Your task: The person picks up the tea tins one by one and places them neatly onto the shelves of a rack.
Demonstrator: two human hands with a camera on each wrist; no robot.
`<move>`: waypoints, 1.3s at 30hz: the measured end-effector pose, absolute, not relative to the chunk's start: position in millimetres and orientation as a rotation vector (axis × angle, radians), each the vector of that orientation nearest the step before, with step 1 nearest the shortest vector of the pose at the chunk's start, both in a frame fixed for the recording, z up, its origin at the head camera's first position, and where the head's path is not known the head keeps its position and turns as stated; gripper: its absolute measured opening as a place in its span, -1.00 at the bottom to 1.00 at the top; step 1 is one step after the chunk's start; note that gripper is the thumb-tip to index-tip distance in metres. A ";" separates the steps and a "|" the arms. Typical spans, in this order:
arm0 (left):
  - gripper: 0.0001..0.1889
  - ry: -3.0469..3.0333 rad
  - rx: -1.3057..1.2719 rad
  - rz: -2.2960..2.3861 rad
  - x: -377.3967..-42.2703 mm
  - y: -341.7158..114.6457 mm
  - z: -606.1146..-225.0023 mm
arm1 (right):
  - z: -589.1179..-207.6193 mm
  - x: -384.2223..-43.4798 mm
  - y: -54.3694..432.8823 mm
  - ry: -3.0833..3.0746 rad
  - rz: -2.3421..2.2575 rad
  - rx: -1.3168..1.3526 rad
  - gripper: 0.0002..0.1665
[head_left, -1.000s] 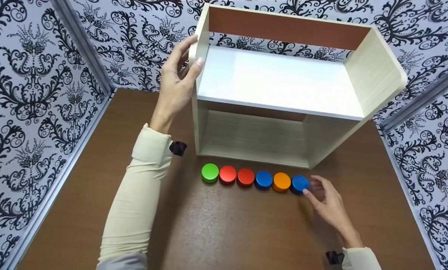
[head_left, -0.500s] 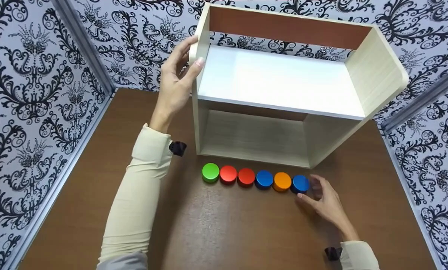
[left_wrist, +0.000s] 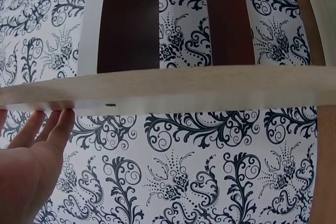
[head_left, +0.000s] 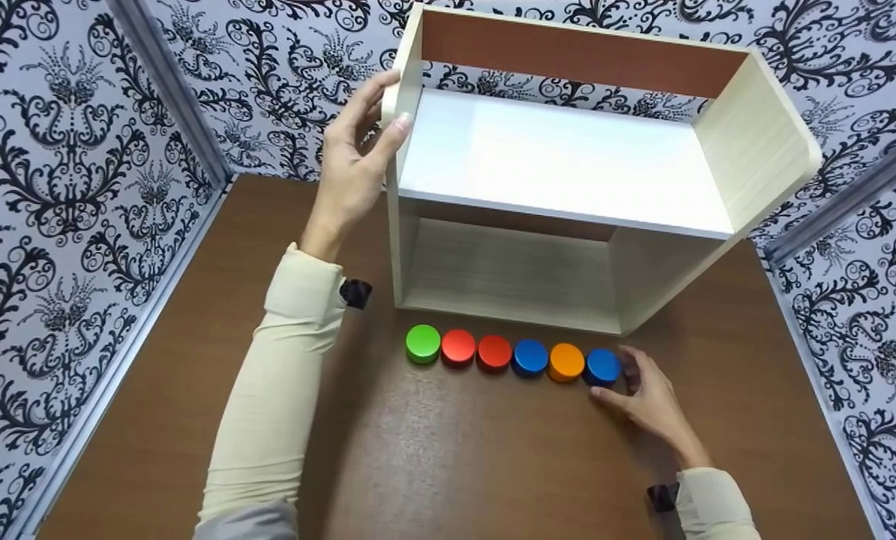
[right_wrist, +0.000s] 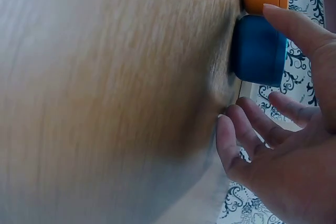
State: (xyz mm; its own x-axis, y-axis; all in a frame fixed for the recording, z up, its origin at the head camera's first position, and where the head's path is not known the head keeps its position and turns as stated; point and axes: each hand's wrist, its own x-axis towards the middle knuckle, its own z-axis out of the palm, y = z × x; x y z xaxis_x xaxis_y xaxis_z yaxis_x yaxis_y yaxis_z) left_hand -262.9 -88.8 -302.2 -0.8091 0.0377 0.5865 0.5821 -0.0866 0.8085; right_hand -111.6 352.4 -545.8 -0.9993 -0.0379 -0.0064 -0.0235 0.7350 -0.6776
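Note:
My left hand (head_left: 352,172) holds the left side panel of a pale wooden shelf unit (head_left: 515,214), thumb over its front edge. In the left wrist view, the fingertips (left_wrist: 65,113) lie against the panel's outer face. My right hand (head_left: 654,397) is spread around the rightmost blue cylinder (head_left: 603,366), thumb in front and fingers to its right. The right wrist view shows space between those fingers and the blue cylinder (right_wrist: 258,51). To its left, in a row, stand an orange cylinder (head_left: 567,361), another blue one, two red ones and a green cylinder (head_left: 423,343).
The shelf unit has a white upper shelf (head_left: 560,161), an open lower compartment and a brown back strip (head_left: 582,49). It stands on a brown table (head_left: 448,457) just behind the row. Patterned walls (head_left: 65,225) enclose the table at the back and sides.
My right hand has shifted slightly left and away, its thumb passing from the rightmost blue cylinder's right edge to its front. The left hand keeps its hold, and the cylinders stay in their row.

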 end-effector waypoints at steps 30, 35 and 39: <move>-0.52 -1.800 -0.715 -1.928 -264.2 -89.1 -303.4 | -555.0 -126.7 352.1 2.931 -1.001 -0.127 0.01; -0.52 -1.801 -0.707 -1.930 -264.4 -89.6 -303.9 | -555.5 -128.9 351.9 2.918 -0.980 -0.115 0.02; -0.52 -1.801 -0.710 -1.926 -264.7 -89.8 -304.6 | -555.2 -130.4 351.8 2.910 -0.974 -0.108 0.01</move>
State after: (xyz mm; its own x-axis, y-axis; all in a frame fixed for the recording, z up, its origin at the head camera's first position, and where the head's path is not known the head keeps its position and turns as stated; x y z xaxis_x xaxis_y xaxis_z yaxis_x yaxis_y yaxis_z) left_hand -264.7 -89.8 -304.6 -0.7872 0.0470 0.6149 0.6104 -0.0834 0.7877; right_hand -130.4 351.8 -555.2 -0.9950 -0.0888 -0.0450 -0.0438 0.7965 -0.6031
